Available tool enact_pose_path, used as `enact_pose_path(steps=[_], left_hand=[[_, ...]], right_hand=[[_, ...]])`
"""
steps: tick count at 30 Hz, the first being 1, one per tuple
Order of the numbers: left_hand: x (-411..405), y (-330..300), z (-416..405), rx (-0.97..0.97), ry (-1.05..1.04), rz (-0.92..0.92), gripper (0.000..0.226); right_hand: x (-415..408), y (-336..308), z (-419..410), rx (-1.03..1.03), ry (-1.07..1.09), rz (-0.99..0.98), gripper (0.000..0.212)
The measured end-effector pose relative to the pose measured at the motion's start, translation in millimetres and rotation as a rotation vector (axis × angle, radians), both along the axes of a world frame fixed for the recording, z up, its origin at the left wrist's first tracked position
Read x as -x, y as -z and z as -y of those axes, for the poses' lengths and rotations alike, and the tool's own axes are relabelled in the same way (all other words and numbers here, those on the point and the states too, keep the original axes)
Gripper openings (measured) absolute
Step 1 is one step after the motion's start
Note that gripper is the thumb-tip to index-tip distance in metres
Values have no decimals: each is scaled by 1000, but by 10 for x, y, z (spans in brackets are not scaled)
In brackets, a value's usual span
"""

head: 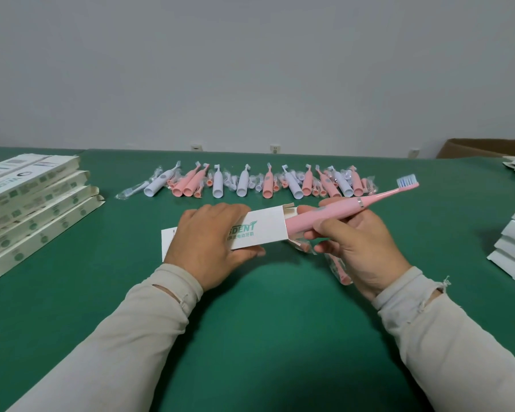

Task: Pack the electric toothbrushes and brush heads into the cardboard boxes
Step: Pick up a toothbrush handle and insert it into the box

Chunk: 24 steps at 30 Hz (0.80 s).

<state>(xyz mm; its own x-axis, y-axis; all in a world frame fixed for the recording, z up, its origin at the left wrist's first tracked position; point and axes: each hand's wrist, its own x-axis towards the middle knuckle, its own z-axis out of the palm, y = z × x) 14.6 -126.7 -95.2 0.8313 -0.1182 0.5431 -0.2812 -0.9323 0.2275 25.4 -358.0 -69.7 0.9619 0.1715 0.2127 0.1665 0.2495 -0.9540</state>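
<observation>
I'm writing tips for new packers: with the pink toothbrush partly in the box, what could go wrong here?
1. The end flaps stick out around the box mouth; the pink toothbrush might fold one inward.
2. The right hand also seems to hold bagged brush heads beneath; one may slip.
3. The left hand only steadies the box, which might slide.

Your left hand (211, 248) lies palm down, fingers curled around what it holds. Your right hand (357, 245) is raised beside it, thumb and fingers pinching. Both forearms, in pale sleeves, reach forward.
</observation>
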Motion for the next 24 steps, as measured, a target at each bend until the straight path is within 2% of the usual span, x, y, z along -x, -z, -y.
enact_pose_path(steps=[4,6,9,12,17,21,24], left_hand=[[18,7,-23,23,-15,4,57],[22,3,-37,33,-38,9,55],[14,-1,-44,33,-57,18,55],[10,1,-44,24,-72,15,56],[8,10,-40,9,-70,-6,56],[-2,11,-42,4,-87,-16,57],[-1,16,-35,28,-85,1,57]], right_hand=[[-23,27,-19,-12,-11,-97,20],[-68,11,9,-144,81,-183,7],[-154,-9,106,-290,241,-234,5],[-171,31,135,-153,269,-200,3],[-114,100,6,28,119,-166,17],[-128,88,41,60,236,-47,16],[-136,89,91,192,267,75,6]])
